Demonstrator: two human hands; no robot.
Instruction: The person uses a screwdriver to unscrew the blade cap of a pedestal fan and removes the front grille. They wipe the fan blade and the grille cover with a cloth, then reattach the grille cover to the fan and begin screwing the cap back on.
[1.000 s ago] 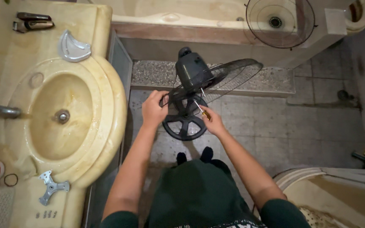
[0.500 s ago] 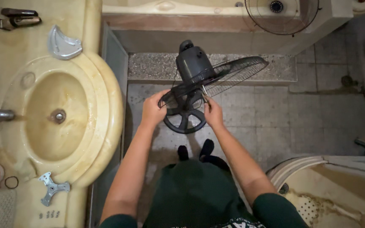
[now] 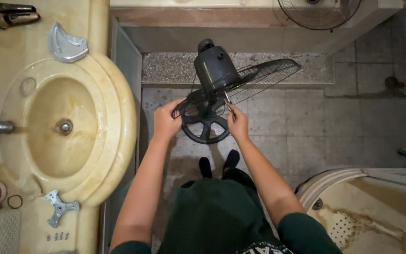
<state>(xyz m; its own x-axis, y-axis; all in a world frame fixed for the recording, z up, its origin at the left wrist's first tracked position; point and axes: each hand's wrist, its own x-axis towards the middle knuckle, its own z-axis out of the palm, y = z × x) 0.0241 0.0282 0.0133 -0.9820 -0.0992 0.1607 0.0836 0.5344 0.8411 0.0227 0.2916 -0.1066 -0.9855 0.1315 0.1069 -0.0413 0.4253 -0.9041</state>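
Head view: fan over floor, between hands. Left hand closed on guard rim. Right hand pinches small tool; slip risks dropped fan, nicked fingers.

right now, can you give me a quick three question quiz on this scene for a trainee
1. True or false: the left hand grips the rim of the rear grille.
2. What does the right hand hold against the fan? A) a thin tool B) a red cap C) a tap
3. Which loose fan part lies on the counter behind the basin?

Key:
1. True.
2. A, the thin tool.
3. A grey fan blade.
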